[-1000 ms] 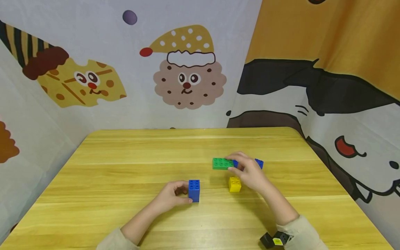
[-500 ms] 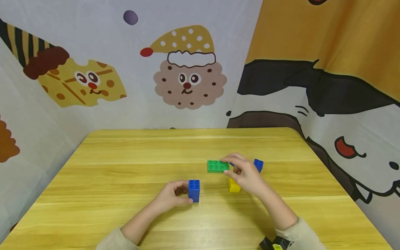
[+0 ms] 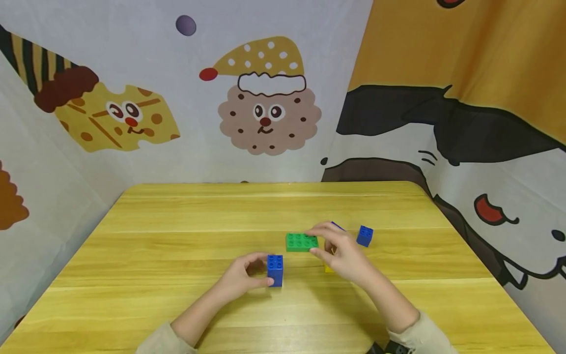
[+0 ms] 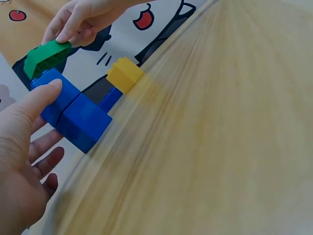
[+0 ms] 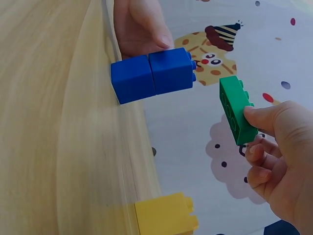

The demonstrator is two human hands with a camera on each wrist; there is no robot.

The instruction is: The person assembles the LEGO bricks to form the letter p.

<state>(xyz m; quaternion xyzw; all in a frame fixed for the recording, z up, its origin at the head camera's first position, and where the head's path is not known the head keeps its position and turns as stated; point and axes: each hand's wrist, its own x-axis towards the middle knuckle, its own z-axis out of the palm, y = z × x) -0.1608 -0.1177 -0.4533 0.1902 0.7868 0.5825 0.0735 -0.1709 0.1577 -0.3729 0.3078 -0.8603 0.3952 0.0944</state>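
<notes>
Two blue toy bricks (image 3: 275, 274) are stacked upright on the table, one on the other, studs on top. My left hand (image 3: 242, 276) grips this stack from its left side, thumb on the upper brick in the left wrist view. My right hand (image 3: 349, 256) pinches a flat green brick (image 3: 301, 243) by its right end, between thumb and fingers. The right wrist view has the green brick (image 5: 237, 110) held in the air, higher than the tabletop, near the studded end of the blue stack (image 5: 151, 75). Its hollow underside partly shows there.
A yellow brick (image 5: 165, 215) stands on the table, mostly hidden by the right hand in the head view. Behind it a blue brick (image 3: 337, 226) peeks out. Another blue brick (image 3: 364, 236) lies farther right. Black objects (image 3: 395, 347) sit by the right sleeve.
My right hand has carried the green brick left and nearer to the blue stack, uncovering more of the right-hand blue brick and covering the yellow one. The left hand has stayed in place.
</notes>
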